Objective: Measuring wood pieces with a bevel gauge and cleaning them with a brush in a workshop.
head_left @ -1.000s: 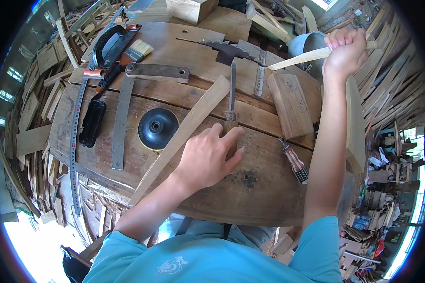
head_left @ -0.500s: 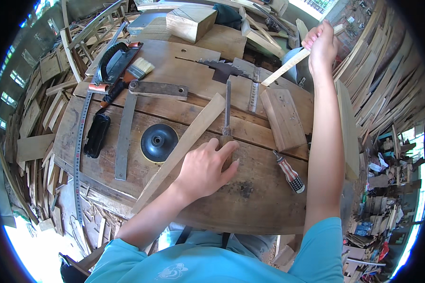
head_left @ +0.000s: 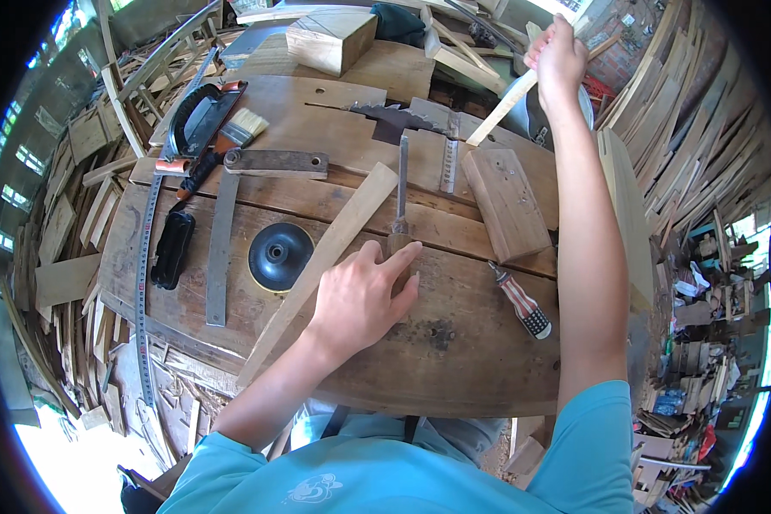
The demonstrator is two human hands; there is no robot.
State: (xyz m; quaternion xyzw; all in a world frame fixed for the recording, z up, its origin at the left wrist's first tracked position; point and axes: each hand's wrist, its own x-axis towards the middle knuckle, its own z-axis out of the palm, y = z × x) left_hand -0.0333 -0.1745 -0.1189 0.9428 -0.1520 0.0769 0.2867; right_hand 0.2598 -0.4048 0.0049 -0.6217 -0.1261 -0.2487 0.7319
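My left hand [head_left: 358, 295] rests over the bench, its index finger and thumb spread apart. The index finger lies across the wooden handle of a chisel [head_left: 402, 184], whose metal blade points away from me. Just left of this hand, a long flat wooden strip [head_left: 338, 227] lies slantwise. At the far right my right hand [head_left: 560, 62] is closed in a fist around a thin pale wooden stick [head_left: 499, 116]. The stick's lower end is by the far edge of a wooden block [head_left: 507, 204]. A screwdriver [head_left: 522, 301] with a striped, starred handle lies right of my left hand.
On the worn bench [head_left: 377, 368] are a black round pad [head_left: 279, 257], a hinged metal bar [head_left: 223, 248], a paintbrush [head_left: 244, 127], a black-handled tool [head_left: 193, 124] and a tape measure [head_left: 146, 283]. A large block [head_left: 330, 41] stands behind. Stacked boards [head_left: 702, 128] line the right.
My right hand has shifted slightly farther away and left, still around the stick. My left index finger has straightened across the chisel handle. The whole view has moved a little.
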